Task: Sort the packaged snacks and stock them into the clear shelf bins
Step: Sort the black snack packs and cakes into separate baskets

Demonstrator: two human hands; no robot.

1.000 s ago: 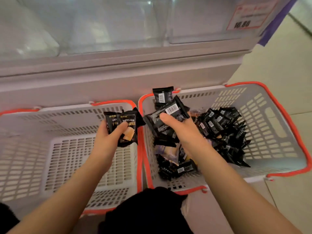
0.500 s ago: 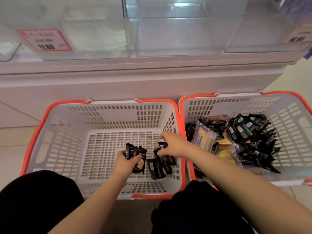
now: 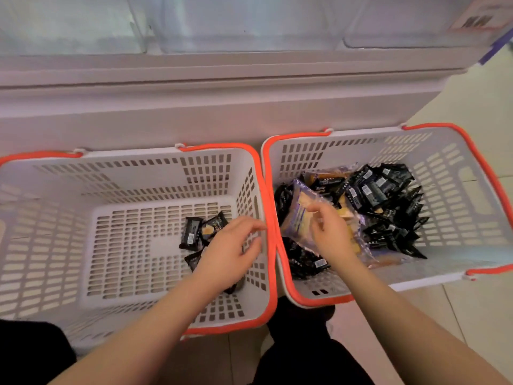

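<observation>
Two baskets are sitting side by side below the clear shelf bins [image 3: 249,23], and I am using the orange rim between them as my landmark. Left of that rim, in the left basket [image 3: 50,218], a few small black snack packs [image 3: 191,232] are lying on the slotted floor near the rim-side wall. My left hand [image 3: 230,251] is hovering just over them, fingers spread loose and holding nothing. Right of the rim, the right basket [image 3: 472,190] is holding the mixed pile: many black packs [image 3: 388,195] plus larger clear-wrapped packs [image 3: 299,218] showing yellow contents. My right hand [image 3: 330,232] is reaching into that pile, fingertips curling onto a clear-wrapped pack (pinched or only touching, I cannot tell).

Step in hand, as I judge it: sorting, not yet stocking; the bins in view look unfilled. Next move is calling for picking black packs out from around the clear-wrapped ones and carrying them across the rim.
</observation>
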